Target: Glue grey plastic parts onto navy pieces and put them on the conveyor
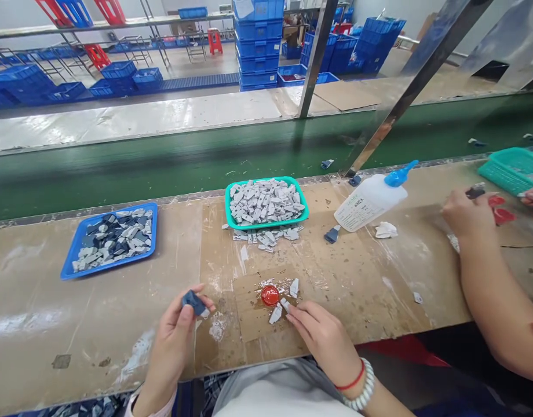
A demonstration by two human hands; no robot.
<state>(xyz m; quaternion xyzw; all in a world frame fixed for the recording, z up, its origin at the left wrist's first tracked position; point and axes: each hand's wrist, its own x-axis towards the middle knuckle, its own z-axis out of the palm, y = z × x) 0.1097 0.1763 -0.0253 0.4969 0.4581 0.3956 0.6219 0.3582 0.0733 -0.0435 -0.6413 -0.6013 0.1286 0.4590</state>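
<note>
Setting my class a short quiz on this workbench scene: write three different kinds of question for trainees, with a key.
1. Multiple choice: what does the person's left hand hold? A) a white plastic bottle B) a small dark blue piece C) a green plastic basket
2. True or false: the round red cap sits on a brown cardboard sheet, near the person's right hand.
3. Short answer: which holds dark and grey pieces mixed, the bright blue rectangular plastic tray or the teal rectangular plastic tray?

Key: 1 B; 2 True; 3 the bright blue tray.
</note>
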